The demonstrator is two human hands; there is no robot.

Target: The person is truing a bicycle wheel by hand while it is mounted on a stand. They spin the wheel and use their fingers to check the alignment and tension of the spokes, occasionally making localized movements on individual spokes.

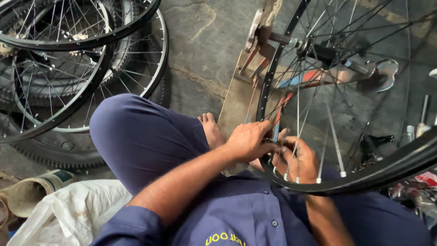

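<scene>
Head view: our left hand [248, 140] pinches a small tool at the black rim [364, 180]; our right hand [298, 159] grips spokes [298, 118], fingers closed

Packages around you
A white sack [73, 212] lies by your left knee, a labelled can [34, 189] beside it; red-and-white wrappers [421, 182] sit far right.
</scene>
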